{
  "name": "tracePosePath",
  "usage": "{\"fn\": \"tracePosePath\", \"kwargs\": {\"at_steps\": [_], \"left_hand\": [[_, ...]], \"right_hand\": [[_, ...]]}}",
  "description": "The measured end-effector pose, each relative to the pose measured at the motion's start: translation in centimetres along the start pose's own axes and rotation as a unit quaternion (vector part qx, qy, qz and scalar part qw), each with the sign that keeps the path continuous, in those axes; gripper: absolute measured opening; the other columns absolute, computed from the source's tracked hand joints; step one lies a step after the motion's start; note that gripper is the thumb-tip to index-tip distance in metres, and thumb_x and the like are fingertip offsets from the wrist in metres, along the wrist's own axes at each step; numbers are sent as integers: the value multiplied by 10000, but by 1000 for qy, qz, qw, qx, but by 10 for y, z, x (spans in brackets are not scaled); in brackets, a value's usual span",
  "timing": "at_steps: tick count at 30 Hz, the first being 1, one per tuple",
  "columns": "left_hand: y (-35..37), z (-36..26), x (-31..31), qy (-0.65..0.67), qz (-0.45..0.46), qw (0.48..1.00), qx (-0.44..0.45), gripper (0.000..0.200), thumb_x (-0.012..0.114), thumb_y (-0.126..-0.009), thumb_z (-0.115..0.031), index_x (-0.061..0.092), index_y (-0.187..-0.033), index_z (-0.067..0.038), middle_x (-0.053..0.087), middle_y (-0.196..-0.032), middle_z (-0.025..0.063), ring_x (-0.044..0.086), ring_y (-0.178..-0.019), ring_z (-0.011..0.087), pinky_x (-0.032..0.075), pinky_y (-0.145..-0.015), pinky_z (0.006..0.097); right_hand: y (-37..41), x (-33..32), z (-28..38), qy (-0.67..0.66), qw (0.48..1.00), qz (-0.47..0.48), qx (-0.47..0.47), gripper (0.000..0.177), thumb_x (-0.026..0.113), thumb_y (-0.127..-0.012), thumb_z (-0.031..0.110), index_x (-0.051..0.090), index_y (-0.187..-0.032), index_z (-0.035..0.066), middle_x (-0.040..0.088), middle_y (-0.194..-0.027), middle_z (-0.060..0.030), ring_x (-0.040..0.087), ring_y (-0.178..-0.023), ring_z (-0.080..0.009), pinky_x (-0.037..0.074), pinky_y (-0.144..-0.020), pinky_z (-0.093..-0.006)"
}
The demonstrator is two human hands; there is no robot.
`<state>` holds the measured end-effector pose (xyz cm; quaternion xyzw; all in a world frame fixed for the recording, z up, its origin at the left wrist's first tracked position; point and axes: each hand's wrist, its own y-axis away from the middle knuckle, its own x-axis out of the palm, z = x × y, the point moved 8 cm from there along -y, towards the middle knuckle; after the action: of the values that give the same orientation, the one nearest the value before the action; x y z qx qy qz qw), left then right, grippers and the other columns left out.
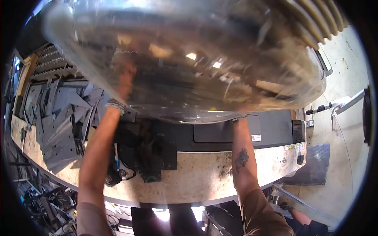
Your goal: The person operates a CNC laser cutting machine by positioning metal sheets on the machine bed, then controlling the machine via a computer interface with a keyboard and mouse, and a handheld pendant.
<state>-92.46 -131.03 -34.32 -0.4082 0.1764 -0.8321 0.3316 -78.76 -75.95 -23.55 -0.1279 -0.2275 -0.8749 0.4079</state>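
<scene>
A large clear curved plastic cover (197, 90) fills the upper part of the view, scratched and reflective. Both of my forearms reach forward to it. Behind the plastic, my left hand (126, 74) shows as a blurred shape, with a grey striped band at the wrist. My right hand (246, 103) is near the cover's lower right edge, also smeared behind the plastic. Its fingers cannot be made out. Whether either hand grips anything is hidden. Below the cover lies a dark flat machine panel (212, 133) with a small white label (256, 137).
Dark sheet pieces (59, 129) are piled on the left of the worn bench top (197, 173). Crumpled black cloth (147, 157) lies near the middle. A ribbed hose (315, 19) is at top right. Another person's arm (301, 216) shows at lower right. Scrap fills the lower left.
</scene>
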Motion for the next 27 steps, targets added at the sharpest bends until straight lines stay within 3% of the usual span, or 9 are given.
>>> {"fn": "tracePosePath", "kwargs": {"at_steps": [3,5,15,17,18,27], "left_hand": [[-39,60,-53,-67,-28,997,-21,441,598,-1027,-374,669,-1348,-80,692,-1353,170,668,-1203,368,482,-1101,504],[-81,62,-64,-107,-34,993,-32,441,598,-1027,-373,669,-1348,-80,691,-1354,170,666,-1206,368,480,-1103,505],[-22,73,-122,-220,-49,974,7,437,602,-1027,-370,669,-1349,-82,689,-1355,171,659,-1219,366,472,-1112,510],[-15,73,-121,-243,-56,968,21,436,602,-1027,-369,669,-1349,-83,689,-1356,171,658,-1221,366,471,-1114,511],[-11,73,-118,-255,-61,965,28,436,602,-1027,-369,669,-1349,-83,688,-1356,171,657,-1222,366,470,-1115,511],[-2,73,-120,-350,-94,928,92,432,605,-1027,-366,669,-1349,-85,686,-1357,173,650,-1234,364,462,-1123,516]], "right_hand": [[6,7,-3,-38,999,14,-31,403,632,-1044,427,674,-1280,102,743,-1149,-90,731,-1025,-273,637,-859,-430],[13,5,0,-50,997,26,-52,402,631,-1045,426,674,-1280,102,743,-1149,-90,731,-1025,-274,637,-859,-431],[82,-127,-25,-34,996,36,-71,397,626,-1047,420,673,-1280,102,743,-1151,-91,731,-1025,-278,637,-860,-437],[181,-175,-5,-33,996,38,-69,396,625,-1047,419,673,-1280,102,743,-1151,-92,731,-1025,-278,637,-860,-438],[89,-140,-28,-34,996,39,-67,395,625,-1048,419,673,-1279,103,743,-1151,-92,731,-1025,-279,637,-860,-438],[65,-125,-32,-24,997,44,-54,390,620,-1050,414,672,-1279,103,743,-1152,-93,731,-1025,-282,638,-861,-443]]}}
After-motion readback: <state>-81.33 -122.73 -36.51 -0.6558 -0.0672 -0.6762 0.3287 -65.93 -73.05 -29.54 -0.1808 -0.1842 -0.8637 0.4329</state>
